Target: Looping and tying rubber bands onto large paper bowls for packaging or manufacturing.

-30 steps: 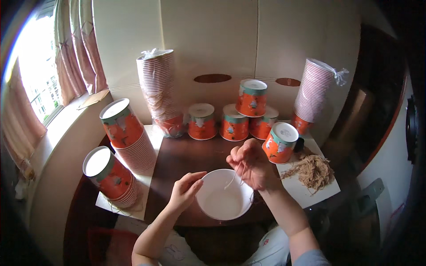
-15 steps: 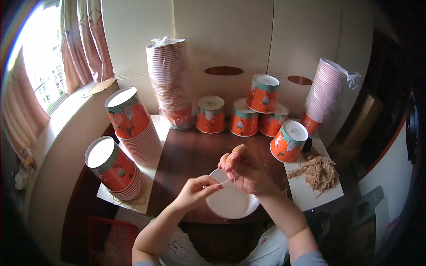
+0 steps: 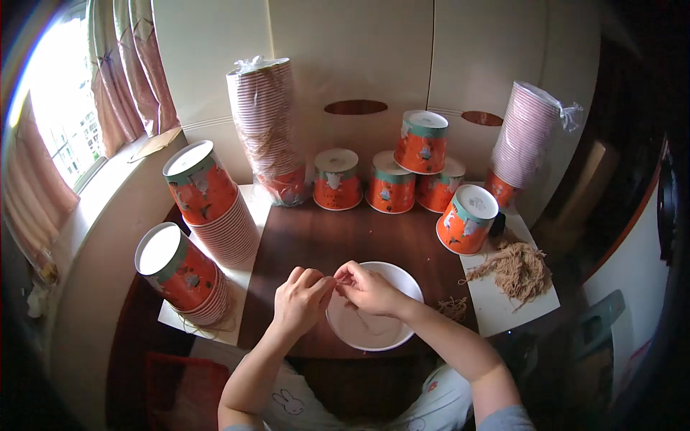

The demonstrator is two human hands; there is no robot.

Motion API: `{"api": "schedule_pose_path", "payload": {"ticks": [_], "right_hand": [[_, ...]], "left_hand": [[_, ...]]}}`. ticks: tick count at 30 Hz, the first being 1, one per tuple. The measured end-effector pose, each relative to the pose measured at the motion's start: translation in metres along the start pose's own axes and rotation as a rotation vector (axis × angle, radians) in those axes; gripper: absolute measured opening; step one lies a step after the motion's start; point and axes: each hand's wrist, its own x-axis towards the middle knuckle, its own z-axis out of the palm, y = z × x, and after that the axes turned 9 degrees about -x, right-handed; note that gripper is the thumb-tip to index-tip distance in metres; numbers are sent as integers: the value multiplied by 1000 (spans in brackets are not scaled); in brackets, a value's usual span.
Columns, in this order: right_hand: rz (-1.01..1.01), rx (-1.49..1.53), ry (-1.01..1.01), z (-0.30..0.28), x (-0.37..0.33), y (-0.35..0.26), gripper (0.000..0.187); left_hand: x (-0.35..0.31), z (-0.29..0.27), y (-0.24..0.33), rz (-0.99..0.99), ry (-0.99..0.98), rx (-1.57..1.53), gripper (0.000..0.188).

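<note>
Above a round white container (image 3: 359, 337), my left hand (image 3: 302, 298) and my right hand (image 3: 370, 292) meet with pinched fingertips. Between them they grip a thin, pale string (image 3: 364, 321), whose loose part hangs over the container's white inside. The fingers hide most of the part being held. The container's open side faces up at the table's near edge, in front of my lap. To the right of it lies a small tuft of tan string (image 3: 452, 309).
A tangled tan string bundle (image 3: 519, 275) lies on a white board (image 3: 514, 316) at right. Orange paper buckets (image 3: 336, 179) stand upside down along the back. Tall bucket stacks rise at left (image 3: 194, 183), back left (image 3: 262, 122) and back right (image 3: 528, 133), the back ones in clear plastic.
My right hand has come down and turned toward the left hand. The left hand has moved slightly up and left, and the fingertips now meet. The whole view has shifted slightly.
</note>
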Motion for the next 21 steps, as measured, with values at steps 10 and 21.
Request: {"api": "schedule_pose_path", "payload": {"ticks": [10,21], "right_hand": [[-182,-707,407,7,1,10,8],[-206,-804,411,12,2,15,12]], "left_hand": [[-10,25,-31,-638,-173,-718,18],[-12,21,-28,-607,-274,-633,19]]}}
